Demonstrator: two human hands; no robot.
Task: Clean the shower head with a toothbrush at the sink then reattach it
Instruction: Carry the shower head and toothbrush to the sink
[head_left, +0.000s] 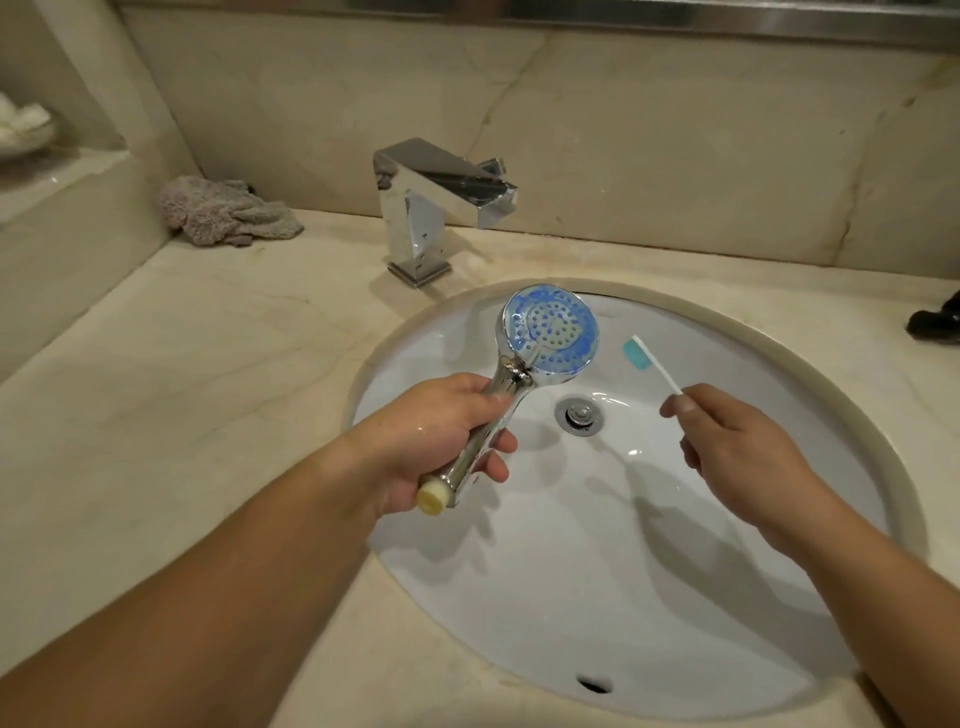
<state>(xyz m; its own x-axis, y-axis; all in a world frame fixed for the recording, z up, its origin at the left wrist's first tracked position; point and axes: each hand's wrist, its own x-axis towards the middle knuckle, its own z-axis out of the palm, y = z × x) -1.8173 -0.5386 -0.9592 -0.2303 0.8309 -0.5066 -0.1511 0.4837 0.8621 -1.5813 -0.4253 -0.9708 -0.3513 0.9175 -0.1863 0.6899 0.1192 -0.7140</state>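
Observation:
My left hand (436, 441) grips the chrome handle of the shower head (550, 335), holding it over the white sink (675, 623) with its round blue-and-white spray face turned up. The handle's cream threaded end points toward me. My right hand (737, 452) pinches the white handle of a toothbrush (652, 361) between thumb and fingers. Its teal bristle head hangs just right of the spray face, a small gap apart from it. Both are above the basin, near the metal drain (580, 415).
A square chrome faucet (431, 208) stands behind the basin, with no water running. A crumpled grey cloth (223, 210) lies on the beige marble counter (182, 389) at the back left. A dark object (935, 325) sits at the right edge.

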